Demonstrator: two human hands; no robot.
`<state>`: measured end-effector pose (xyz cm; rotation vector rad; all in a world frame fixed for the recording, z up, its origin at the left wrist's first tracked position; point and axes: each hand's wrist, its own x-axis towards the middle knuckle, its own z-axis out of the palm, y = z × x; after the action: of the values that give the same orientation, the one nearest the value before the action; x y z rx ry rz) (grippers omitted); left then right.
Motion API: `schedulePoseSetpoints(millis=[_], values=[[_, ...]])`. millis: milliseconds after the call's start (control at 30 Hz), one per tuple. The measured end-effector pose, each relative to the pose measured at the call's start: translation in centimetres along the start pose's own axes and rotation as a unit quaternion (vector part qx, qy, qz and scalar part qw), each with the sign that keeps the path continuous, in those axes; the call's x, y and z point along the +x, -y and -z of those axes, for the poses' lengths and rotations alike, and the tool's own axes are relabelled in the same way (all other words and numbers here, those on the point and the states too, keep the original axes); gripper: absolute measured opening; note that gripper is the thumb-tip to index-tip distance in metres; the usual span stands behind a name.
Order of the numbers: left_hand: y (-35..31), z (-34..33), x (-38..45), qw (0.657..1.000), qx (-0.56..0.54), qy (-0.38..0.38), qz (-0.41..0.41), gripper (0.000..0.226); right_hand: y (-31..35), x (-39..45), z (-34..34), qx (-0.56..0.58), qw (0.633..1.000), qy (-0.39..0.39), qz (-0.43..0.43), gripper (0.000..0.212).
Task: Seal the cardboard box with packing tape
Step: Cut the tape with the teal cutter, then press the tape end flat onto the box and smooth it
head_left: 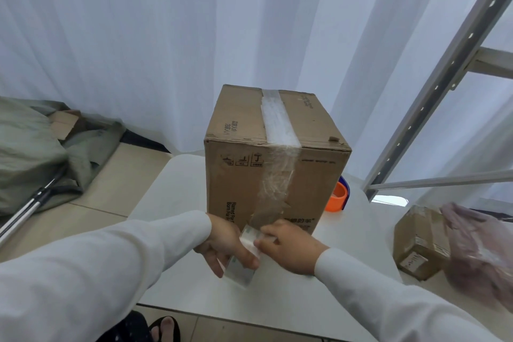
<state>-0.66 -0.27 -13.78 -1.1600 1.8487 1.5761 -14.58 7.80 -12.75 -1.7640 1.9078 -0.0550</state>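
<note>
A white table [172, 189] holds a big brown box [277, 164] near its far edge, an orange tape holder [337, 198] beside it.

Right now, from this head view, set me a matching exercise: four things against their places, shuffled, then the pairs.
Things
1. box
2. tape roll
3. orange dispenser
4. small parcel

Places
A. behind the box's right side, on the table
B. held in the left hand, with the right hand at its strip
C. standing in the middle of the white table
D. far right, beside a pink plastic bag

Pairs: 1-C, 2-B, 3-A, 4-D
</note>
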Motion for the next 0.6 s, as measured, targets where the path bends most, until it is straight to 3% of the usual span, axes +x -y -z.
schedulePoseSetpoints(millis=[433, 600], values=[[-0.37, -0.46, -0.12, 0.999, 0.002, -0.031, 0.003, 0.05, 0.18, 0.07, 0.07, 0.019, 0.991, -0.118, 0.066, 0.028], [-0.46, -0.6, -0.2, 0.999, 0.013, -0.038, 0.004, 0.051, -0.33, 0.68, -0.04, 0.142, 0.985, -0.099, 0.008, 0.024]])
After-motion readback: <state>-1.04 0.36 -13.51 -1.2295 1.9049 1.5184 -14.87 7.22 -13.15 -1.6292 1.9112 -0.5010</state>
